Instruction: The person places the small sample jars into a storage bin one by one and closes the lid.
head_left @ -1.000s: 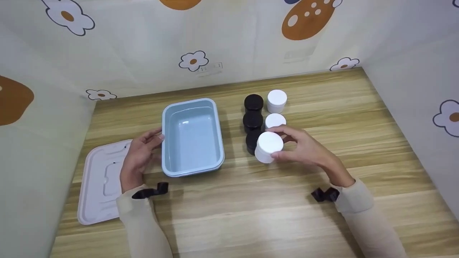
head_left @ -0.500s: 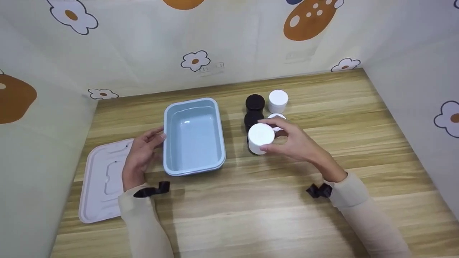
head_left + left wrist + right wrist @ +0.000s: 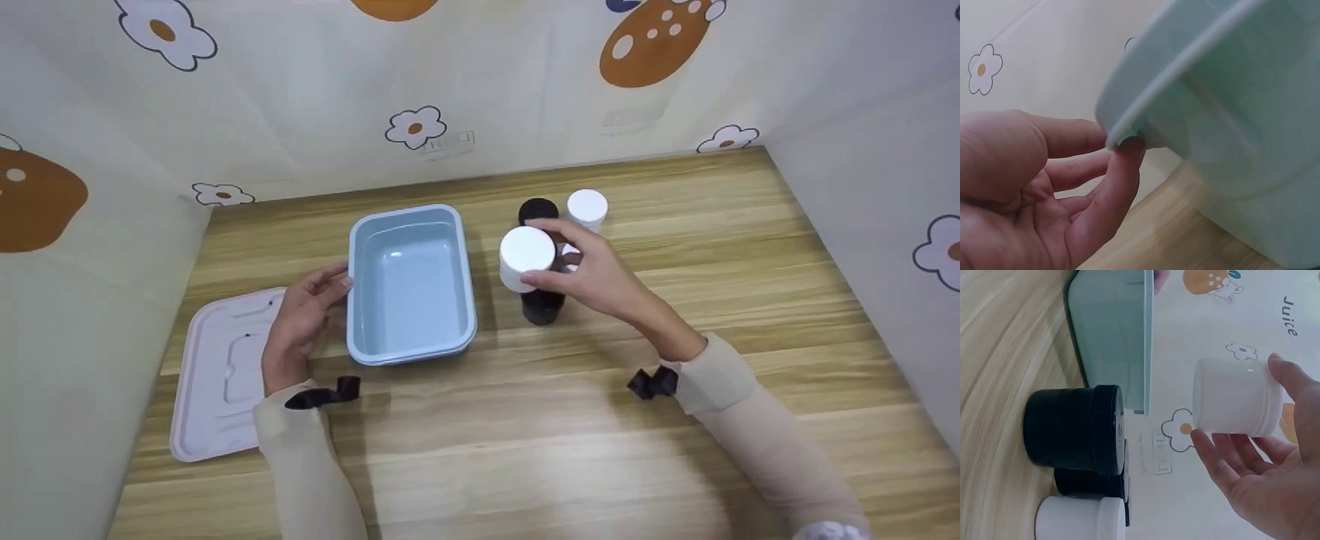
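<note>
On the left side of the table stands a light blue plastic tub (image 3: 472, 315) with nothing inside it. My left hand (image 3: 296, 330) pinches the tub's left rim between thumb and fingers, as the left wrist view shows closely. My right hand (image 3: 596, 277) grips a white lidded jar (image 3: 527, 256) and holds it in the air over the black jars. In the right wrist view this white jar (image 3: 1235, 396) hangs clear of the table, between thumb and fingers. Below it stand black jars (image 3: 543, 307), partly hidden by the held jar and the hand.
A pale pink lid (image 3: 217, 390) lies flat left of the tub, partly beneath my left forearm. Another white jar (image 3: 587, 206) stands at the back beside a black jar (image 3: 538, 211). One more white jar (image 3: 572, 257) is mostly hidden behind my right hand. Patterned cloth walls (image 3: 495, 82) enclose the table.
My right hand has carried the white jar leftward and away from me, across the black jars. The left hand stays at the tub's rim. The view has shifted slightly.
</note>
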A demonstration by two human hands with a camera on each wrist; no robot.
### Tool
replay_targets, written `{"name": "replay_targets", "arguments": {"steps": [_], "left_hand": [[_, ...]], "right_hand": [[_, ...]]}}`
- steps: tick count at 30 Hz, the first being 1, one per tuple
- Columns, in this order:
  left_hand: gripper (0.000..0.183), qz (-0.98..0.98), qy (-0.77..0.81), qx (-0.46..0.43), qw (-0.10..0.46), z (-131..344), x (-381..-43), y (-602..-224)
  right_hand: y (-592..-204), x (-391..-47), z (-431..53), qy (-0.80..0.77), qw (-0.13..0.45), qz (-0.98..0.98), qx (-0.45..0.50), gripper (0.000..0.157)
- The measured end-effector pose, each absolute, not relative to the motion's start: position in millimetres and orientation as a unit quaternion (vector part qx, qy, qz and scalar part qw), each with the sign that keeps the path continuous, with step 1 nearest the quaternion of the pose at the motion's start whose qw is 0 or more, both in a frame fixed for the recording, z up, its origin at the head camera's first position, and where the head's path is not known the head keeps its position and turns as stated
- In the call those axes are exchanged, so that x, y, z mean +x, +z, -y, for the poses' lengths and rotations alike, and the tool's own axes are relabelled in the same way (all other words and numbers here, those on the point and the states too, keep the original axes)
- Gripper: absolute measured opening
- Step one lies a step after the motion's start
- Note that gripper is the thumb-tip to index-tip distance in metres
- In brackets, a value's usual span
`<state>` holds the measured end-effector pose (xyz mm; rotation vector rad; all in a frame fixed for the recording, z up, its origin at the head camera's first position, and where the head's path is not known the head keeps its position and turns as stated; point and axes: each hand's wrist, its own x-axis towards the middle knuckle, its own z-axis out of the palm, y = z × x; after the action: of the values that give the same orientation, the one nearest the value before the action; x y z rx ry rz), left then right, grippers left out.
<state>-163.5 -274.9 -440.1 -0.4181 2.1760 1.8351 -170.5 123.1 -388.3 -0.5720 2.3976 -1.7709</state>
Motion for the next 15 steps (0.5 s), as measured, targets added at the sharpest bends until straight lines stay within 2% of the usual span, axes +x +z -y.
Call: {"name": "replay_targets", "arguments": {"steps": [15], "left_hand": [[0.055, -0.759, 0.624, -0.136, 0.126, 274.0, -164.2, -440.6]], "right_hand": [[-376.6, -190.4, -94.6, -0.586, 0.056, -0.785, -0.191, 0.064]]}}
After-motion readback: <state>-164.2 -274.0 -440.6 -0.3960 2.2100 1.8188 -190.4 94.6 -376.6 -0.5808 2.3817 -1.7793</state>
